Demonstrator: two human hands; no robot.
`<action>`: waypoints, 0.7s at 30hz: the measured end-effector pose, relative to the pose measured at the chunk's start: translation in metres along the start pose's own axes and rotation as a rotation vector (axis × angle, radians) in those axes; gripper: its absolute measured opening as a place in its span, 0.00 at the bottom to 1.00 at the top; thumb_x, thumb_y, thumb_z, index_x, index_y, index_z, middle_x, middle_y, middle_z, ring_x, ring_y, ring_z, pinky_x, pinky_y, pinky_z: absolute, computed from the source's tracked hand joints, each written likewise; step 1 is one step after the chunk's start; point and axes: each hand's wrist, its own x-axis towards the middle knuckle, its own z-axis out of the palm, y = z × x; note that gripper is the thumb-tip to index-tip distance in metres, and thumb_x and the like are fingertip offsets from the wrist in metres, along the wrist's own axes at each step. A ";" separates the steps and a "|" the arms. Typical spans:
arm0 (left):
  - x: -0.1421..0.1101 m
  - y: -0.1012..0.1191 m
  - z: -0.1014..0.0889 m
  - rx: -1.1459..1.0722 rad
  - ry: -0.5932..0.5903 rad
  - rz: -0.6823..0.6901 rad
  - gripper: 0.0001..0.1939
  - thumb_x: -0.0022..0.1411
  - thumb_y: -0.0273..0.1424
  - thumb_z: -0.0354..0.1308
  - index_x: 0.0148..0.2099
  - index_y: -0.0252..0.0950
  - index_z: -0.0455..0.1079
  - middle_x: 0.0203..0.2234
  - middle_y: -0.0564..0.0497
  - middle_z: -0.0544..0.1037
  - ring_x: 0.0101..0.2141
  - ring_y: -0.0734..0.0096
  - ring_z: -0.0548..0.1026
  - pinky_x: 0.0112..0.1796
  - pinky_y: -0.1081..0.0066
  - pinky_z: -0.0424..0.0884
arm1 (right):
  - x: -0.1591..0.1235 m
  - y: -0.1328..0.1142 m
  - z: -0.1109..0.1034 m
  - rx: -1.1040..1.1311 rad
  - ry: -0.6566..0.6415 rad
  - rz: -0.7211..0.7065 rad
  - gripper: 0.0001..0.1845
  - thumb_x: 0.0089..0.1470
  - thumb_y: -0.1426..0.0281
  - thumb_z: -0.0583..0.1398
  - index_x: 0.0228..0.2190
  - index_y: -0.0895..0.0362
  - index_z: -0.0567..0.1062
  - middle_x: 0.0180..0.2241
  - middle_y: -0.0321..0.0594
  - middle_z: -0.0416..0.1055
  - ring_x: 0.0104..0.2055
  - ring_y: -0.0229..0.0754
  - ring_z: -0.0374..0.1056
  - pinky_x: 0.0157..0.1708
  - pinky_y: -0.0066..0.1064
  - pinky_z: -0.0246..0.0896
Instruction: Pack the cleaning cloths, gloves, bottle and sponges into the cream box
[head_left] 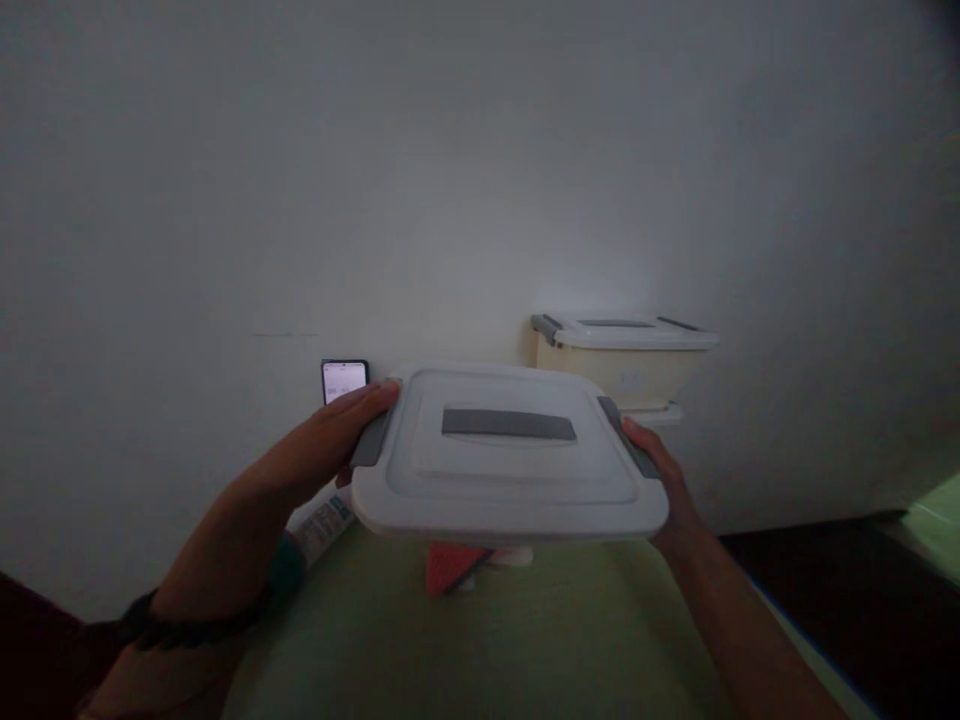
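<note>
A white plastic box lid (510, 480) with a grey handle in the middle and grey side clips is held level in front of me. My left hand (330, 440) grips its left edge over the grey clip, fingers wrapped on top. At the right edge, my right hand (664, 480) grips by the other clip. Under the lid, partly hidden, a red and white item (454, 568) lies on the light green surface (480, 640).
A cream storage box with a white clipped lid (622, 355) stands against the white wall behind. A phone with a lit screen (344, 380) leans on the wall at left. A printed tube or packet (322, 522) lies below my left hand. Dark floor shows right.
</note>
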 end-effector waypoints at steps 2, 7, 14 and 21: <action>-0.003 0.009 0.014 -0.132 -0.052 -0.028 0.25 0.60 0.50 0.43 0.41 0.35 0.69 0.20 0.51 0.74 0.20 0.67 0.72 0.18 0.71 0.67 | -0.003 -0.017 -0.015 -0.049 0.011 0.024 0.20 0.44 0.51 0.57 0.24 0.55 0.76 0.20 0.40 0.74 0.23 0.46 0.69 0.23 0.34 0.62; -0.001 0.033 0.071 -0.369 -0.244 -0.121 0.24 0.60 0.48 0.45 0.50 0.35 0.61 0.14 0.58 0.68 0.12 0.74 0.66 0.11 0.77 0.59 | -0.009 -0.041 -0.071 -0.159 0.050 0.062 0.18 0.45 0.53 0.56 0.20 0.55 0.74 0.15 0.39 0.72 0.16 0.43 0.65 0.18 0.33 0.58; 0.008 0.052 0.151 -0.338 -0.425 -0.166 0.25 0.62 0.45 0.46 0.56 0.38 0.51 0.18 0.56 0.73 0.11 0.74 0.68 0.13 0.76 0.64 | -0.022 -0.037 -0.141 -0.237 0.069 0.144 0.18 0.45 0.56 0.58 0.18 0.57 0.74 0.14 0.38 0.71 0.15 0.40 0.63 0.16 0.30 0.56; 0.025 0.046 0.164 -0.128 -0.356 -0.063 0.29 0.59 0.50 0.47 0.53 0.33 0.59 0.36 0.41 0.78 0.34 0.58 0.78 0.33 0.64 0.73 | -0.019 -0.025 -0.160 -0.377 -0.016 0.125 0.21 0.48 0.53 0.59 0.28 0.58 0.78 0.27 0.44 0.78 0.27 0.45 0.72 0.28 0.36 0.66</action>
